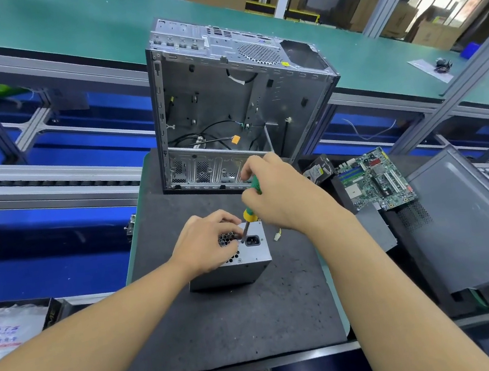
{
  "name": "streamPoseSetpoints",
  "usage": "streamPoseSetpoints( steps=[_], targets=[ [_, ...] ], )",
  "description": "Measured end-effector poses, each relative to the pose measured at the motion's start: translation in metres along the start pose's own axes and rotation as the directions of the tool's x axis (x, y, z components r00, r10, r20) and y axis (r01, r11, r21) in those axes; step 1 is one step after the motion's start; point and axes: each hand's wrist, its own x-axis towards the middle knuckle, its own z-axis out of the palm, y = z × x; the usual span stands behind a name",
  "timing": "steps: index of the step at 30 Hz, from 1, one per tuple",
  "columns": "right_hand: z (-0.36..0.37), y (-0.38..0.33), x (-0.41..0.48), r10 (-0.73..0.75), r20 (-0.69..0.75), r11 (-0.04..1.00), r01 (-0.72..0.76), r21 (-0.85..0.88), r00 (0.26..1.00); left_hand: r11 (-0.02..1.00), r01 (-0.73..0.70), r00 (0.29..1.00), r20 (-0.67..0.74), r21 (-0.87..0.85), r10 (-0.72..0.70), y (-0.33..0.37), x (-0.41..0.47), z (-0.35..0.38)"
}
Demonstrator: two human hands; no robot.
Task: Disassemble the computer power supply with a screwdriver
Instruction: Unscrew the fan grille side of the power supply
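Note:
A grey metal power supply (244, 272) stands on the black foam mat (231, 324), its vented face with the black power socket turned up. My left hand (205, 244) rests on that face, fingers pinching near the screwdriver's tip. A green-and-yellow screwdriver (250, 207) stands nearly upright, its shaft touching the top face beside the socket. My right hand (275, 195) grips its handle from above. A small white connector (277, 236) on yellow wires lies just right of the unit.
An empty open computer case (236, 100) stands upright behind the mat. A green motherboard (374, 181), a hard drive (319, 170) and a grey case panel (467, 230) lie at the right. A box with a plastic bag (12, 327) sits at the left.

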Motion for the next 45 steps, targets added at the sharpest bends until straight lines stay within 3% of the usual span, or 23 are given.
streamPoseSetpoints(
  steps=[3, 12, 15, 19, 24, 29, 34, 39, 45],
  targets=[
    [-0.0001, 0.0001, 0.0006, 0.037, -0.042, 0.992, -0.042, -0.121, 0.998, 1.000, -0.007, 1.000, 0.006, 0.003, 0.007, -0.0001, -0.0003, -0.0007],
    [-0.0032, -0.0015, 0.0029, -0.054, 0.056, 0.996, 0.050, 0.069, 0.997, 1.000, -0.011, 1.000, -0.011, -0.004, 0.011, 0.0009, -0.0005, -0.0013],
    [-0.0024, -0.0020, 0.0024, -0.030, 0.083, 0.999, 0.026, 0.042, 0.996, 1.000, -0.014, 1.000, -0.013, -0.011, 0.014, 0.0017, 0.0004, -0.0021],
    [-0.0030, -0.0027, 0.0040, -0.049, -0.005, 0.997, 0.049, -0.062, 0.999, 0.999, -0.026, 1.000, -0.004, -0.028, 0.026, 0.0025, 0.0009, -0.0039],
    [-0.0020, 0.0003, 0.0083, -0.046, -0.012, 0.998, 0.047, 0.048, 0.999, 0.999, -0.002, 1.000, 0.014, -0.035, 0.003, 0.0009, 0.0014, -0.0034],
    [-0.0053, -0.0016, 0.0067, 0.015, 0.096, 0.993, -0.026, 0.118, 0.995, 0.999, 0.006, 1.000, 0.011, -0.042, -0.006, 0.0012, 0.0015, -0.0029],
    [-0.0055, -0.0038, 0.0037, 0.070, 0.018, 0.990, -0.067, -0.127, 0.997, 0.999, 0.000, 0.999, 0.034, -0.036, 0.001, 0.0005, 0.0019, -0.0030],
    [-0.0030, -0.0022, 0.0050, 0.018, 0.012, 0.999, -0.019, 0.026, 1.000, 0.999, 0.003, 0.999, 0.037, -0.042, -0.001, 0.0010, 0.0016, -0.0031],
    [-0.0069, -0.0021, 0.0056, 0.012, 0.125, 0.994, -0.026, 0.110, 0.992, 0.999, -0.014, 1.000, 0.015, -0.045, 0.014, 0.0019, 0.0018, -0.0038]
  ],
)
